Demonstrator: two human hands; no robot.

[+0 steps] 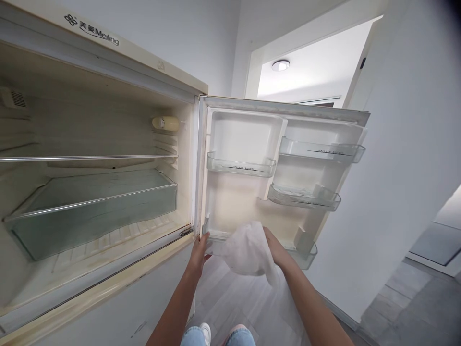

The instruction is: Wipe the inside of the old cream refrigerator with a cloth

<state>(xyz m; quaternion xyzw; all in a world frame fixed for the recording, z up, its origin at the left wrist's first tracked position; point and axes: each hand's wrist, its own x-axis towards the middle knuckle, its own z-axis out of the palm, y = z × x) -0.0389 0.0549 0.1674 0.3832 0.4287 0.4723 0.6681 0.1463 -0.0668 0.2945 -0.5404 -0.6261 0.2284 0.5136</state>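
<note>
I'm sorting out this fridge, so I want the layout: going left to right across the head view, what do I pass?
Green-tinted fridge bin → cream capsule-shaped fitting → left hand → white bag → right hand → door's lowest bin → white wall

Head-worn view, angled down at hands [199, 253]

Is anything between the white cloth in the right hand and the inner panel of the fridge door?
Yes: the clear lowest door bin runs along the bottom of the door in front of the inner panel, and the white cloth in the right hand sits in front of that bin.
</note>
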